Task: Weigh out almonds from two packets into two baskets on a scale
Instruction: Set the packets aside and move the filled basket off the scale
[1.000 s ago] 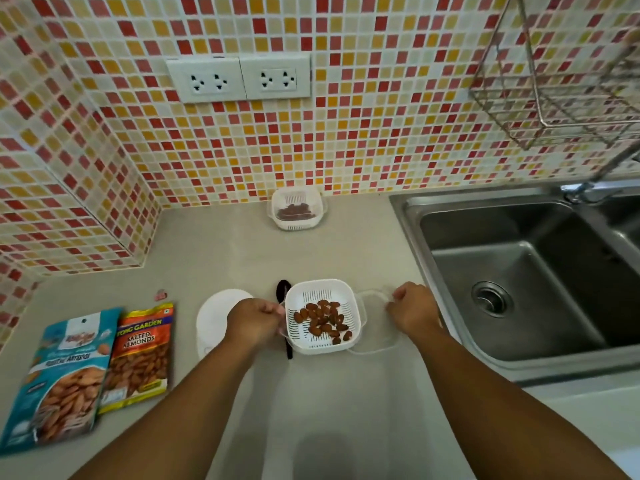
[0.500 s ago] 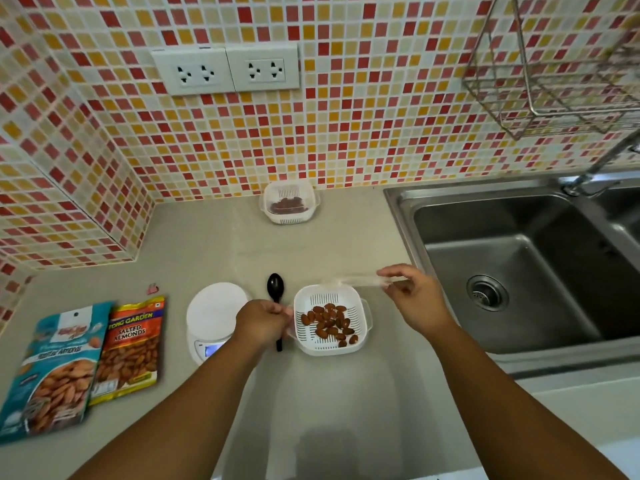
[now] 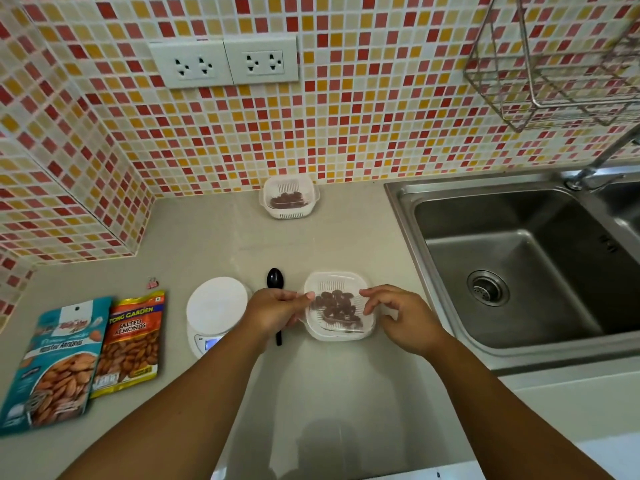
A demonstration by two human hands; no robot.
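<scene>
Left hand (image 3: pixel 277 311): fingers curled, pinching the left edge of the clear lid (image 3: pixel 339 306). Right hand (image 3: pixel 398 315): fingers loosely bent, tips on the lid's right edge. Lid lies flat over the near basket (image 3: pixel 341 332) of almonds (image 3: pixel 334 308), on the counter (image 3: pixel 207 237) beside the scale (image 3: pixel 216 306). Black spoon (image 3: pixel 276 282) between scale and basket, long axis running away from the person, partly under the left hand. Second basket (image 3: pixel 289 197) against the tiled wall. Two almond packets (image 3: pixel 86 355) lie far left; sink (image 3: pixel 519 265) to the right.

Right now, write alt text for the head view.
Both hands, left hand and right hand, press a clear lid onto a white basket of almonds beside a scale, spoon and sink.
</scene>
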